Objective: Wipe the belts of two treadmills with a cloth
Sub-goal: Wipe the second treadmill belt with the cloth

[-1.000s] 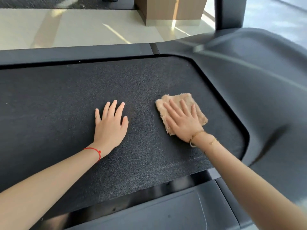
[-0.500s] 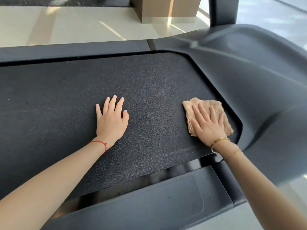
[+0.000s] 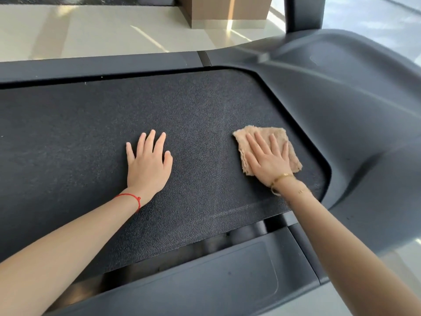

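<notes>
A black textured treadmill belt [image 3: 79,137] fills the middle of the head view. A small tan cloth [image 3: 276,133] lies flat on the belt near its right end. My right hand [image 3: 267,159] presses on the cloth with straight, spread fingers and covers most of it. My left hand [image 3: 148,165] rests flat on the bare belt to the left of the cloth, fingers straight, a red string on its wrist.
The dark grey motor cover [image 3: 353,106] curves round the belt's right end. Side rails run along the far edge [image 3: 102,65] and the near edge [image 3: 216,279]. Beyond lie a pale glossy floor [image 3: 91,30], a wooden block [image 3: 227,10] and a black upright post [image 3: 303,12].
My right hand slid the cloth right toward the motor cover, then back slightly left. My left hand stayed flat on the belt.
</notes>
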Action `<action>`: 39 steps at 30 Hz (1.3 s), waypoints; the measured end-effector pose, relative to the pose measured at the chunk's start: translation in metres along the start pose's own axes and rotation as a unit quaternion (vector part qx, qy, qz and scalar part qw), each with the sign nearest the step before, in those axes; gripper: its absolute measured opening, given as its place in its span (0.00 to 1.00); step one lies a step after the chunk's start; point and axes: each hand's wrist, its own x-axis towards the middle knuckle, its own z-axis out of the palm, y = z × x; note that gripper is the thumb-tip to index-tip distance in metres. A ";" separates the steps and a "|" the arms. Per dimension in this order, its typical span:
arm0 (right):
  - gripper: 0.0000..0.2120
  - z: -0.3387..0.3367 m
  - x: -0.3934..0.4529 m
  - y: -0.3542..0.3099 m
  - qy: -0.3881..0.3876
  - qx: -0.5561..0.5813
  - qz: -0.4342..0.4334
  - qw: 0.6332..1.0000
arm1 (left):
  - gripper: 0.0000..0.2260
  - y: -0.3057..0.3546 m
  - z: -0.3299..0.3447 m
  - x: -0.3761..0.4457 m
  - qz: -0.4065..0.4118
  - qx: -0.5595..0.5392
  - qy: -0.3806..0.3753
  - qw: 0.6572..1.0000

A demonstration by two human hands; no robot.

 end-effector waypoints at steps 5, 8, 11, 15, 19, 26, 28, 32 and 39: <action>0.27 0.006 0.018 -0.050 -0.006 -0.006 -0.086 0.996 | 0.25 0.001 0.001 0.008 -0.003 -0.003 -0.022 1.000; 0.26 0.016 -0.001 -0.063 -0.001 -0.020 -0.181 0.983 | 0.25 0.003 0.002 0.015 -0.005 -0.004 -0.025 1.000; 0.26 0.015 0.001 -0.053 -0.006 -0.007 -0.221 0.975 | 0.25 0.004 0.004 0.023 -0.006 -0.007 -0.026 1.000; 0.26 0.006 0.046 -0.032 -0.002 -0.001 -0.165 0.986 | 0.25 0.010 0.006 0.042 -0.014 -0.008 -0.037 0.999; 0.26 -0.007 0.125 -0.014 -0.011 0.007 -0.083 0.996 | 0.26 0.019 0.012 0.052 -0.024 0.001 -0.038 0.999; 0.27 -0.022 0.265 -0.031 -0.023 -0.003 -0.020 1.000 | 0.27 0.020 0.017 0.051 -0.024 0.044 -0.025 0.998; 0.27 -0.026 0.294 -0.051 -0.029 -0.006 -0.022 0.999 | 0.28 0.021 0.017 0.052 -0.026 0.053 -0.026 0.998; 0.27 -0.024 0.324 -0.096 -0.031 -0.021 -0.042 0.998 | 0.29 0.022 0.016 0.052 -0.030 0.063 -0.030 0.997; 0.27 -0.015 0.292 -0.104 -0.026 -0.016 -0.155 0.988 | 0.30 0.024 0.013 0.051 -0.032 0.059 -0.035 0.997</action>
